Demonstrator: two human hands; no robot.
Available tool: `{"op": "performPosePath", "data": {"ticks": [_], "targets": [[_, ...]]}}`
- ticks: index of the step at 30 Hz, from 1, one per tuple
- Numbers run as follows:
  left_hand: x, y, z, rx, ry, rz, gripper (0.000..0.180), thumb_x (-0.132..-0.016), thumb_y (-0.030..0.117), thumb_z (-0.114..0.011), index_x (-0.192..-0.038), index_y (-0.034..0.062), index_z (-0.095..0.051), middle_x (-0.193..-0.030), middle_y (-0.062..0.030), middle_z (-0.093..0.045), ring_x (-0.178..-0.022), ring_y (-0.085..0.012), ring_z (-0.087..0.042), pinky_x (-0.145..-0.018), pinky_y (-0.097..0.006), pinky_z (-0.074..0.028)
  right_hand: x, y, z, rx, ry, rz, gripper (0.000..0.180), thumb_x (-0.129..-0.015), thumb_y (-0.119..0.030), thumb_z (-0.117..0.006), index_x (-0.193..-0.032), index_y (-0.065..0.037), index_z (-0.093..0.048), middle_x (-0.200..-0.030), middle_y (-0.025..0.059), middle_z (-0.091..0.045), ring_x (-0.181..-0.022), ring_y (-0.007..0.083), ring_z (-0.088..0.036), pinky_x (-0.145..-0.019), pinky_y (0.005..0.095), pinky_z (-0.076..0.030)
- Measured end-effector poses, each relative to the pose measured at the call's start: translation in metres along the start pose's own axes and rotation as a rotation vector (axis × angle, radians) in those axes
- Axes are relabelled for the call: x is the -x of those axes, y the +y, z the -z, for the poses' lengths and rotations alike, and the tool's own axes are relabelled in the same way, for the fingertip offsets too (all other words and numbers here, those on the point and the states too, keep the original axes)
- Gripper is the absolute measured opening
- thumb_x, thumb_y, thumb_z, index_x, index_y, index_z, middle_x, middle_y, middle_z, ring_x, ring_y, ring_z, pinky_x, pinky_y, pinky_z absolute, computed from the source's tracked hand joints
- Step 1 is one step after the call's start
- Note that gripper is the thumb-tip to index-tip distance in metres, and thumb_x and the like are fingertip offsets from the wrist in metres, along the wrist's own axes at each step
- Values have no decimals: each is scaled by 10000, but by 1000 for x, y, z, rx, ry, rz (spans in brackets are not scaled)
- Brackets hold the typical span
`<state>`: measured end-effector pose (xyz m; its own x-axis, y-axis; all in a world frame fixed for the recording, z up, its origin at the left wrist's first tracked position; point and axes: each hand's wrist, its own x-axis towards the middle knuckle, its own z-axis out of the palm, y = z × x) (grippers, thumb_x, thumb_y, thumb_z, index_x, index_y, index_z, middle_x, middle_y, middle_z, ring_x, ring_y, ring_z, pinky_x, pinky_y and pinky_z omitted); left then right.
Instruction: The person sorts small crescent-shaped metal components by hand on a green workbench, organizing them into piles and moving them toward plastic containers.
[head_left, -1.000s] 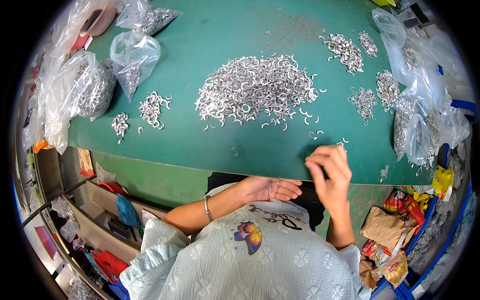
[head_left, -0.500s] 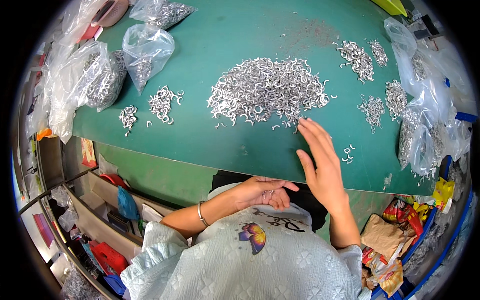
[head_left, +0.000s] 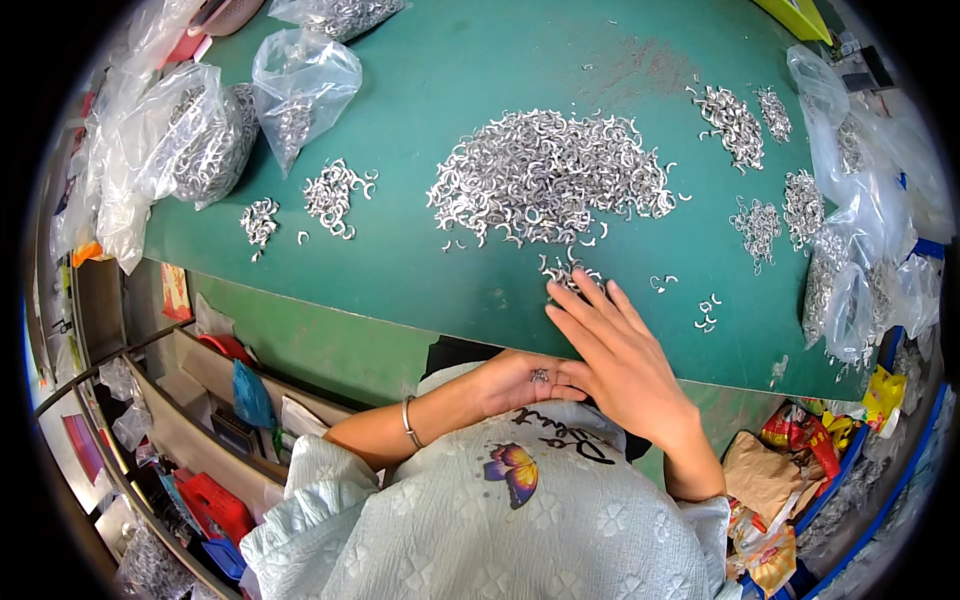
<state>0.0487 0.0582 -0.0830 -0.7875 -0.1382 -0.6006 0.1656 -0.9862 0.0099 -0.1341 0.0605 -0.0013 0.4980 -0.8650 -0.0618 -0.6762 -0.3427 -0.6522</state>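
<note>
right hand (head_left: 622, 358) flat on metal clips (head_left: 568, 277) | left hand (head_left: 522, 382) cupped, 1 clip

Dressed in a pale mint-white quilted top (head_left: 480, 530) with a raised floral stitch pattern, short sleeves ending in ruffled edges near the left elbow. Printed on the chest: 1 butterfly motif (head_left: 511, 470) with orange, yellow and purple wings, and beside it a line of dark cursive lettering, partly hidden by the hands. Worn on the left wrist: 1 thin silver metal bangle (head_left: 408, 422). Bare from the sleeve hems down on both forearms. Left hand (head_left: 520, 380) and right hand (head_left: 620, 355) ungloved, no rings visible, fingernails short and unpainted as far as can be told.
</note>
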Motion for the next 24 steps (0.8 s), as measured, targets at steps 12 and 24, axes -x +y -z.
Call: {"op": "performPosePath", "data": {"ticks": [12, 24], "targets": [[1, 2, -4, -206, -142, -35, 321, -1004, 109, -476, -1238, -103, -533, -1181, -232, -633, -1057, -271, -655, -931, -349, -533, 16, 16, 13, 76, 215, -127, 437, -783, -107, -701, -1199, -2, -621, -1356, 108, -562, -1344, 321, -447, -1111, 518, -301], [26, 6, -9, -483, -157, -1, 278, -1029, 184, -462, -1144, 7, -644, -650, 40, -427, -544, -43, -329, -478, -217, -233, 17, 12, 5, 15, 250, -122, 384, -786, -96, -704, -1153, -3, -645, -1314, 89, -591, -1347, 319, -441, -1115, 548, -265]]}}
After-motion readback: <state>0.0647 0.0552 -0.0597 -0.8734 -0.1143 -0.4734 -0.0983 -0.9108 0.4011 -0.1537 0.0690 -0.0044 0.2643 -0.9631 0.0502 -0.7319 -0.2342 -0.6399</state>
